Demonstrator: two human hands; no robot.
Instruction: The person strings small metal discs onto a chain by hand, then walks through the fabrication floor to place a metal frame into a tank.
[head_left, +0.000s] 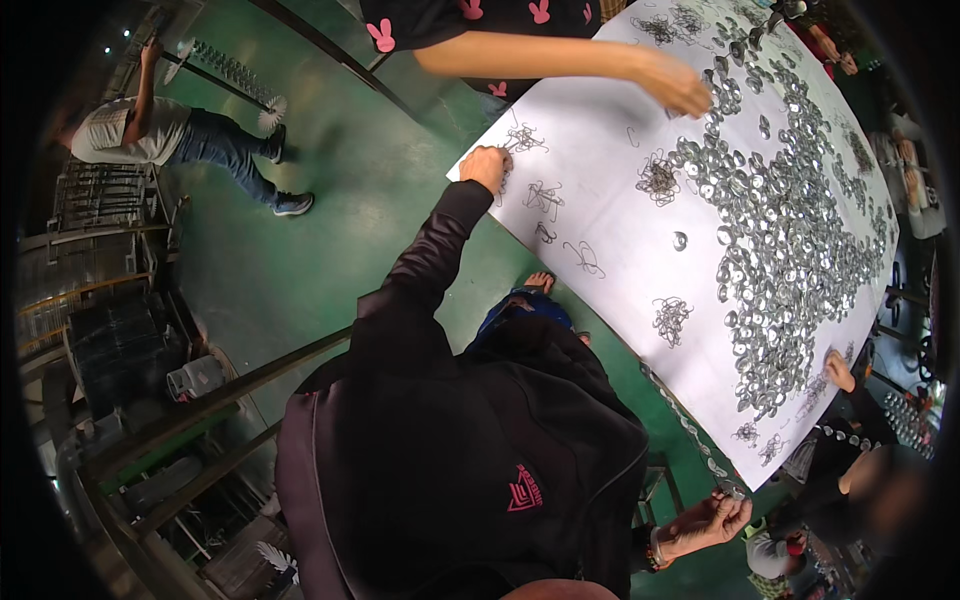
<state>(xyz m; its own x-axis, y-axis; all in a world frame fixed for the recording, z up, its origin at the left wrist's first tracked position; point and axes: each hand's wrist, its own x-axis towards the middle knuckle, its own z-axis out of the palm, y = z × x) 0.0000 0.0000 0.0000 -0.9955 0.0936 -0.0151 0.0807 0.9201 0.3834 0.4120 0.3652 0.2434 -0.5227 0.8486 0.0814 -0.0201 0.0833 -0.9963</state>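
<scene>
L hand (484, 170) @ 12 o'clock, fingers curled by wire hooks (525, 139), can't tell if gripping; R hand (703, 527) btwn 4 & 5 o'clock, fingertips pinched on disc strand (688, 424).

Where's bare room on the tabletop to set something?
Two patches on the white tabletop: between the middle hook pile and the loose hooks along the near edge; and between the lower hook pile and the bottom corner hooks. Crowded: right side, thick with silver discs; left corner, with the left hand and bunched hooks.
</scene>
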